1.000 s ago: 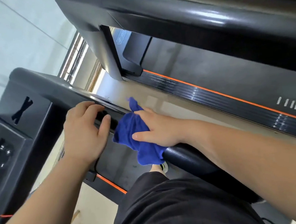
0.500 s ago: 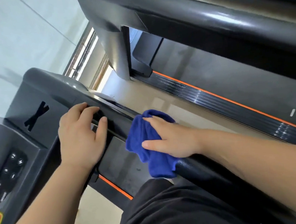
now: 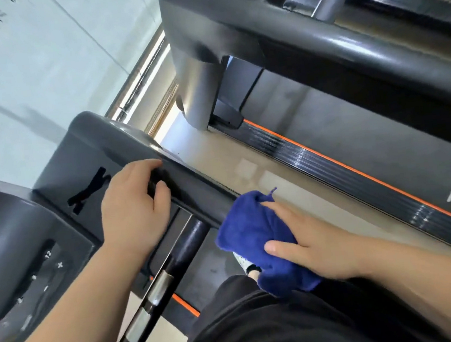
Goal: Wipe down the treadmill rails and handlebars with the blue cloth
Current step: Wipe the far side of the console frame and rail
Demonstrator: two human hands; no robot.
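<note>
You're probably mid-task: your right hand point(image 3: 308, 245) presses the blue cloth point(image 3: 249, 232) onto the side handlebar point(image 3: 201, 192) with straight fingers, your left hand point(image 3: 131, 207) curls round it near the console point(image 3: 61, 170), and the other rails remain.

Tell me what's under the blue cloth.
The black handrail runs under the blue cloth; the right hand presses on top. The covered stretch of rail cannot be seen.
</note>
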